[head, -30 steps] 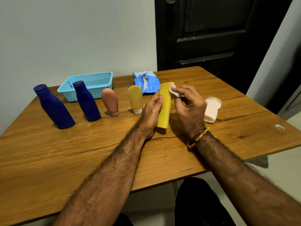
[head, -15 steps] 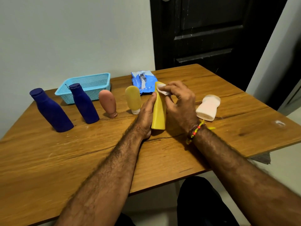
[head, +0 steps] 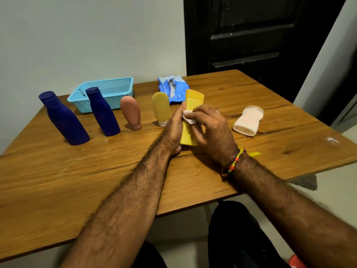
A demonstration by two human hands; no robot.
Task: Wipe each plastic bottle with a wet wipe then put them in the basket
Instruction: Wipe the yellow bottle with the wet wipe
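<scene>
- Two hands met at the yellow bottle [head: 192, 117], which stood upright on the wooden counter [head: 96, 171] near its middle.
- The left hand [head: 174, 128] gripped the bottle's left side, its fingers curled round the body.
- The right hand [head: 210, 128] pressed a white wet wipe [head: 188, 117] against the bottle's front, fingers bent and pinching the wipe at mid-height.
- Behind the bottle lay a blue wipe packet [head: 172, 88].
- Left of the hands stood a pale yellow bottle [head: 160, 108], a pink bottle [head: 131, 112] and two dark blue bottles [head: 102, 112] [head: 63, 118] in a row.
- The light blue basket [head: 116, 89] sat at the counter's far left edge, behind the blue bottles.
- A white bottle [head: 248, 120] lay on its side to the right of the hands.
</scene>
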